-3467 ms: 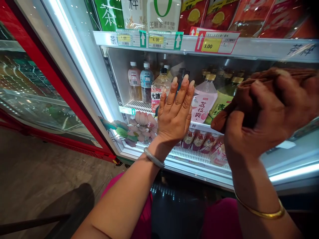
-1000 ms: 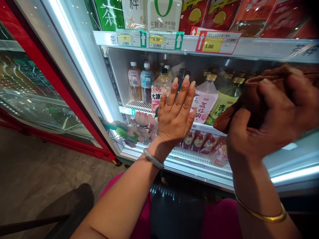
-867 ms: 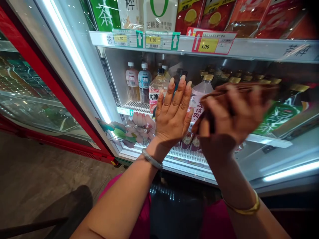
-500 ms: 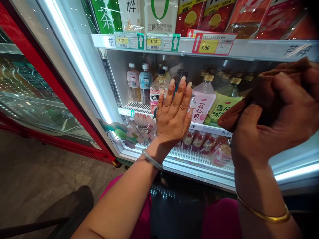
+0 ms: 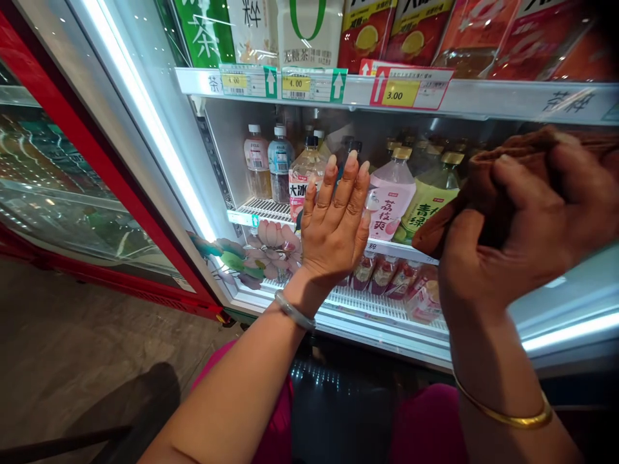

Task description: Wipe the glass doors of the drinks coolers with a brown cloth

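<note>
At the front of a lit drinks cooler (image 5: 367, 335), both bare hands are up at the glass (image 5: 333, 134). Left hand (image 5: 333, 238): open, empty, palm to the pane, fingers nearly straight and pointing up, in front of the bottles on the middle shelf; looks braced, contact itself is hidden. Right hand (image 5: 527, 219): curled round a bunched brown cloth (image 5: 507, 161), thumb on the near side, fingers over the top. Cloth sits right of the left hand, its lower corner overlapping the green-labelled bottle (image 5: 428, 206) from this view. Can't tell how much of it meets the pane.

Handling notes, my judgement: open the bunch out so a flat face bears on the glass, not just a folded edge. Spread the fingers behind it for even pressure; no nails or knuckles on the pane. Use the left palm as a light brace only, clear of the cloth's path, since bare skin may print the glass. Overlap strokes, refold when a face gets dirty. Mind the gold bangle (image 5: 520, 422) and grey bangle (image 5: 294, 312); either could knock. Light pressure near the flower decal (image 5: 275, 248).
</note>
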Motion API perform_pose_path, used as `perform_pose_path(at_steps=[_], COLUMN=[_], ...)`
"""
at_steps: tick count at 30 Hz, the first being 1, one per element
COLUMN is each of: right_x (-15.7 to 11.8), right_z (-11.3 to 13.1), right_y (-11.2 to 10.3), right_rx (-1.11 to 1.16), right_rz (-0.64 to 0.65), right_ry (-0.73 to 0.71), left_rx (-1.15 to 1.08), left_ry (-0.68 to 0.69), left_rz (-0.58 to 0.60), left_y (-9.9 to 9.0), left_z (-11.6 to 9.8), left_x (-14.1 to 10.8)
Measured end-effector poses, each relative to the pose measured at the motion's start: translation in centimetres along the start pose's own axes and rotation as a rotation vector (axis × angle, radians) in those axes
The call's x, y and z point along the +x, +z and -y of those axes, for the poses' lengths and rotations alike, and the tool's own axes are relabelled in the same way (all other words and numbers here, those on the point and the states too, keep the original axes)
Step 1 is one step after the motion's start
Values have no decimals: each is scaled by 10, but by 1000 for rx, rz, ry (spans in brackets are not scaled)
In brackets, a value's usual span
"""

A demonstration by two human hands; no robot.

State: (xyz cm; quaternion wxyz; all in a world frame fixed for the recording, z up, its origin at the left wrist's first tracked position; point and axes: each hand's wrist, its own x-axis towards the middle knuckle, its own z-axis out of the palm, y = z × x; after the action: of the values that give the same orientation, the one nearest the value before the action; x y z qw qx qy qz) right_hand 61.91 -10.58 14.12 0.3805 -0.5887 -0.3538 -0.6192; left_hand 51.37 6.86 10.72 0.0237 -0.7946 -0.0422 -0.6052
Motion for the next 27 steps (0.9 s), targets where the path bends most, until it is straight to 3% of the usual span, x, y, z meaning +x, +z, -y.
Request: perform_pose_path(at_steps=[5, 7, 14, 17, 18, 21, 23, 27], right_x=[-24, -26, -4, -14, -18, -25, -20, 2], right_z=[48, 57, 10, 30, 40, 59, 55, 39], right_y=[12, 13, 4, 7, 8, 10, 10, 9], right_rx=[64, 81, 31, 2, 5, 79, 93, 13], right_rz=[82, 147, -21, -65, 24, 192, 180, 24], right_ry=[-133, -151, -97, -42, -24, -175, -168, 18], left_rx=[42, 80, 97, 110, 114, 117, 122, 119], left_ry=[32, 45, 41, 49, 53, 49, 57, 52], left_rz=[-54, -69, -70, -111, -115, -129, -131, -171], left_y=[3, 2, 0, -1, -1, -2, 0, 3], left_z=[0, 0, -1, -1, -2, -1, 0, 2], left_x=[0, 0, -3, -3, -3, -3, -4, -5])
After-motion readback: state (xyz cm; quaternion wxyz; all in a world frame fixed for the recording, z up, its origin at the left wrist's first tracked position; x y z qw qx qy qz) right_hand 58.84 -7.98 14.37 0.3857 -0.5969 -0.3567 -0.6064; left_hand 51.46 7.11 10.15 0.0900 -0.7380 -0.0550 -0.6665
